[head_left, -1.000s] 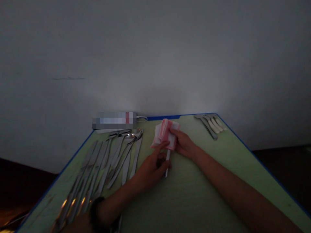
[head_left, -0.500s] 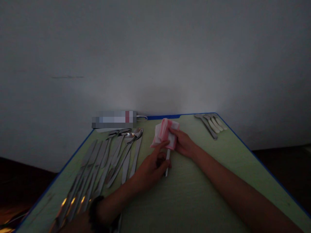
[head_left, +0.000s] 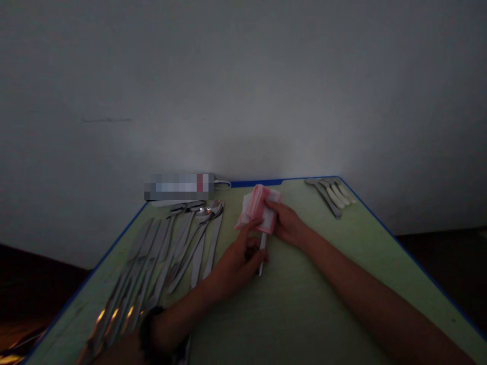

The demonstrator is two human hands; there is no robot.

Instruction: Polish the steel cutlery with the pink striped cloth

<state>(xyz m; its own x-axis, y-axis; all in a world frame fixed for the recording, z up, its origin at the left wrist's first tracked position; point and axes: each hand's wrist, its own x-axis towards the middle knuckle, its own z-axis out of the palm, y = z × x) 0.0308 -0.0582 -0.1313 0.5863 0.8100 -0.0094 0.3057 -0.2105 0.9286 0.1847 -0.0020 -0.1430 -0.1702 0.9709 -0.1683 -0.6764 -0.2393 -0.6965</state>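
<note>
My left hand (head_left: 243, 256) pinches the pale, slim handle (head_left: 262, 246) of a piece of cutlery between thumb and fingers, its index finger touching the lower edge of a cloth. That folded pink-and-white cloth (head_left: 259, 203) is wrapped around the upper part of the cutlery, so its head is hidden and I cannot tell its kind. My right hand (head_left: 287, 223) grips the cloth from the right, thumb on top. Both hands are over the middle of the table, the handle pointing down toward me.
Several table knives (head_left: 135, 274) and several spoons (head_left: 203, 212) lie on the left of the green table (head_left: 304, 304). At the back right are a dark-handled utensil (head_left: 327, 198) and several white-handled ones (head_left: 337, 195). A blurred-out box (head_left: 178, 187) stands by the wall.
The cloth's folds have shifted slightly at its left and lower edge under my fingers. Both hands stay in nearly the same place, and the cutlery on the table has not moved.
</note>
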